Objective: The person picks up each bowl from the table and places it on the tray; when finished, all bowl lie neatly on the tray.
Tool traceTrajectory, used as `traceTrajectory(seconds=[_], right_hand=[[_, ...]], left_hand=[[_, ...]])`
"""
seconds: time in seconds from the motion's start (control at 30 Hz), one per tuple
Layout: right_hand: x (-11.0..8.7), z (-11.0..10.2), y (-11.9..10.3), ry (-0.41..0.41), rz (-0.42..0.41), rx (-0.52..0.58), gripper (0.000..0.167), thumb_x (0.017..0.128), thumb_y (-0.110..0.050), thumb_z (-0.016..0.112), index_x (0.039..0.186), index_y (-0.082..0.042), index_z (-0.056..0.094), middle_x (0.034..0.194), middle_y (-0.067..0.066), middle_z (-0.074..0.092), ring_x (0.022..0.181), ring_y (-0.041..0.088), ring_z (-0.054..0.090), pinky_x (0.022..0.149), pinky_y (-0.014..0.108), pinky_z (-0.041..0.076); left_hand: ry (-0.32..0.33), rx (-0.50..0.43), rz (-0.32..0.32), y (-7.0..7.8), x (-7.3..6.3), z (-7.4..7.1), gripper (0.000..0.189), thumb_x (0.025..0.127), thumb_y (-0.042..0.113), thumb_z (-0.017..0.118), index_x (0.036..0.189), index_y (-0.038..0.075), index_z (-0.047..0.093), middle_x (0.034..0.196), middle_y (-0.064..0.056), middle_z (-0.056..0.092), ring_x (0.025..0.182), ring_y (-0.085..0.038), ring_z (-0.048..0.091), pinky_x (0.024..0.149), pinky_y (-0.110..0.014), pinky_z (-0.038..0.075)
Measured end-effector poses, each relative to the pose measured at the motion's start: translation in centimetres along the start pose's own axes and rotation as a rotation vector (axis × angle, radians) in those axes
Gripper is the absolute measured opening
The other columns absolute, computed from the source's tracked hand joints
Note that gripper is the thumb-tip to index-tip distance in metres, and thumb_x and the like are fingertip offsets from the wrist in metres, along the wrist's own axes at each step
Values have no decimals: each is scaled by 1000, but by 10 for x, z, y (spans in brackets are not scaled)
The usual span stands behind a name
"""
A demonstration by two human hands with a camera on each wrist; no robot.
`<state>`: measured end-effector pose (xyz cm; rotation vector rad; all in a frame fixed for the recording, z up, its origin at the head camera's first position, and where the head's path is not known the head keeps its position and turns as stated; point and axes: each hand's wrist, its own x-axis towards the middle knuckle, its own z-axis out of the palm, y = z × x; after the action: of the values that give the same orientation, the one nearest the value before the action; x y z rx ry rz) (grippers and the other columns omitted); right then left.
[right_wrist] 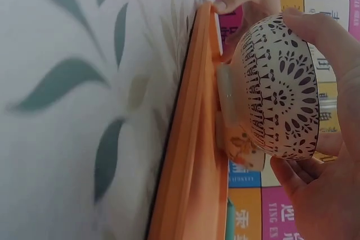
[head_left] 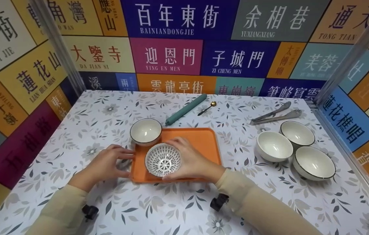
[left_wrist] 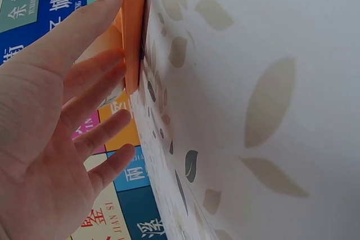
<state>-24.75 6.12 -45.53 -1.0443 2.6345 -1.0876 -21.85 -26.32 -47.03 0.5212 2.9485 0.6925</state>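
White with dark marks, the bowl [head_left: 162,160] lies just left of the right grip [head_left: 191,161], pinched at its side between thumb and fingers, over the left half of the tray [head_left: 200,140]; whether its foot touches, I cannot tell. Its mouth points up; being round, it has no long axis. The left grip [head_left: 108,164], fingers spread, is farther off, by the tray's left edge.
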Motion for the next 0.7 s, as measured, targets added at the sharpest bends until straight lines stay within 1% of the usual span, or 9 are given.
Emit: traceTrajectory(seconds=[0.13, 0.33, 0.5, 0.7], right_hand=[[9, 12, -8, -10, -11, -2, 116, 57, -47, 99, 155, -14, 45, 150, 2, 45, 137, 19, 45, 115, 46, 46], [20, 25, -12, -30, -18, -32, 118, 57, -52, 98, 156, -16, 44, 150, 1, 43, 137, 19, 45, 115, 45, 46], [25, 32, -12, -37, -23, -31, 118, 57, -52, 98, 155, -15, 44, 149, 0, 44, 135, 18, 46, 114, 43, 47], [27, 37, -11, -50, 5, -25, 117, 57, -54, 97, 155, -18, 45, 147, 0, 44, 132, 16, 48, 113, 40, 48]], left_hand=[[14, 17, 24, 0, -1, 0, 66, 69, 36, 95, 129, 21, 74, 142, 3, 66, 130, -29, 54, 109, -60, 45], [23, 27, 34, 1, -2, 1, 65, 69, 37, 95, 129, 24, 74, 141, 3, 66, 131, -29, 54, 109, -62, 44], [32, 25, 44, 0, -1, 1, 67, 68, 36, 95, 130, 24, 73, 141, 3, 66, 130, -28, 54, 108, -61, 44], [28, 13, 41, -1, 0, 1, 67, 67, 34, 95, 130, 23, 73, 141, 3, 66, 131, -29, 54, 109, -62, 44]])
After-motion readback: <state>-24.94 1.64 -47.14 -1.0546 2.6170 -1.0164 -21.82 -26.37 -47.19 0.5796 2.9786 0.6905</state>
